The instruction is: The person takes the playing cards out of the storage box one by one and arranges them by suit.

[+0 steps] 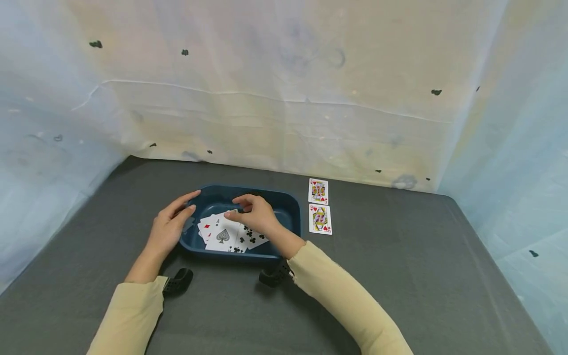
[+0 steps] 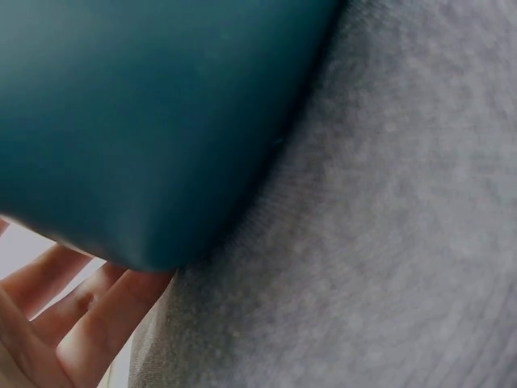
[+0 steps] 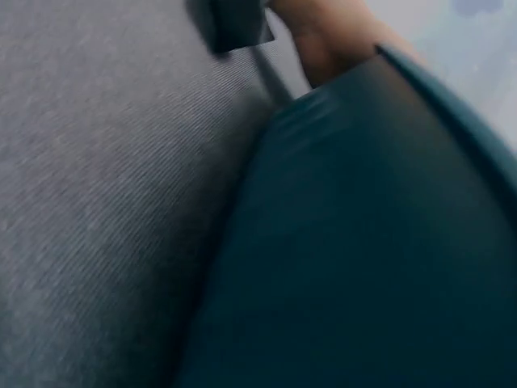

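A dark blue basin (image 1: pixel 284 196) holds a loose pile of playing cards, all face up. On top lies an ace of spades (image 1: pixel 223 235), with a diamond card (image 1: pixel 205 226) at its left and a club card (image 1: pixel 255 238) at its right. My left hand (image 1: pixel 166 227) rests at the basin's left end, thumb and forefinger extended by the rim; in the left wrist view its fingers (image 2: pixel 113 319) lie extended against the outer wall. Over the pile reaches my right hand (image 1: pixel 257 214), thumb tip at the ace's upper edge and fingers bent above, apart from the thumb.
Right of the basin, a king of hearts (image 1: pixel 318 191) lies on the dark grey tabletop (image 1: pixel 399 256), with a queen of hearts (image 1: pixel 320 219) just below it. A pale cloth backdrop (image 1: pixel 284 123) hangs along the table's far edge. Black wrist cameras (image 1: pixel 178 282) sit under both wrists.
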{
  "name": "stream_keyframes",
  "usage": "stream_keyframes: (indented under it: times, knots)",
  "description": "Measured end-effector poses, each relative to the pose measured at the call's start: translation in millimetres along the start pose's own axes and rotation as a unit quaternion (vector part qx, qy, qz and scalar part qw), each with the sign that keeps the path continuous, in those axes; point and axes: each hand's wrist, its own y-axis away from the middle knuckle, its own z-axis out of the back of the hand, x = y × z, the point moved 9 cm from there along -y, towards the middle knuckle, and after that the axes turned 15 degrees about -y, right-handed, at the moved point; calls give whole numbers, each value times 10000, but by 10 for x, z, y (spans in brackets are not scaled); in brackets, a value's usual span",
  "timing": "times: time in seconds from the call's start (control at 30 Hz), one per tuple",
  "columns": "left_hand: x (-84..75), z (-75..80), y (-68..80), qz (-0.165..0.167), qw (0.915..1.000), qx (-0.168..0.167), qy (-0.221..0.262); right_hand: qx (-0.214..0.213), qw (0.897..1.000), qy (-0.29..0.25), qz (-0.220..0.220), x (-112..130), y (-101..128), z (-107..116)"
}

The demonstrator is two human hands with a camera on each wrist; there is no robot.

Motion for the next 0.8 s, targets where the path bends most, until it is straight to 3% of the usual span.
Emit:
stream_keyframes:
  times: [0.17, 0.27, 0.33, 0.4, 0.47, 0.6, 0.8]
  knots:
    - [-11, -9, -13, -22, 10000, 56, 2, 749, 9908, 1127, 49, -64, -39, -182]
    - [-26, -9, -19, -53, 9999, 97, 26, 1193, 9702, 2099, 181, -80, -10, -291]
    - [-28, -9, -14, -46, 9999, 140, 52, 1351, 9569, 2547, 346, -73, 14, -342]
    - [-26, -5, -2, -31, 9998, 166, 87, 1349, 9500, 2791, 389, -74, 27, -354]
    - [-21, -5, 7, -12, 9997, 199, 134, 1171, 9516, 2828, 278, -83, 25, -318]
    - [-19, 5, 10, -37, 9997, 178, 164, 517, 9679, 2450, -215, -117, 4, -146]
    - [-10, -10, 11, -12, 9997, 218, 134, -244, 9734, 2143, -771, -162, 13, 69]
